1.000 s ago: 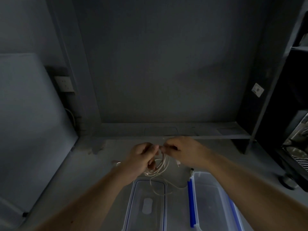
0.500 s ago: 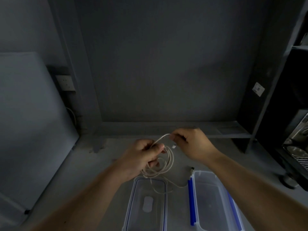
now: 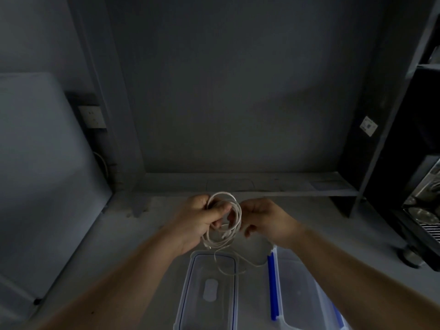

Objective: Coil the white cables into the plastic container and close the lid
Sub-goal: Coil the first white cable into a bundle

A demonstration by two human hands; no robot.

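Note:
My left hand [image 3: 197, 220] grips a coil of white cable [image 3: 234, 219] above the grey counter, several loops hanging from its fingers. My right hand [image 3: 266, 220] is just right of the coil, fingers curled, with its fingertips meeting the outer loop. A loose tail of the cable [image 3: 247, 262] drops from the coil onto the counter. Below the hands lie two clear plastic pieces. One piece has a thin blue outline [image 3: 234, 294] and an oval mark. The other has blue latch strips [image 3: 272, 287]. I cannot tell which piece is the lid.
A low shelf ledge [image 3: 238, 184] runs along the back wall. A wall socket [image 3: 92, 116] sits at the left, beside a pale panel [image 3: 35, 175]. At the right, a dark cabinet holds a metal appliance [image 3: 426, 210].
My right hand has carried its stretch of cable over to the left hand, adding a loop to the coil. The coil is rounder and fuller, and both hands sit slightly higher.

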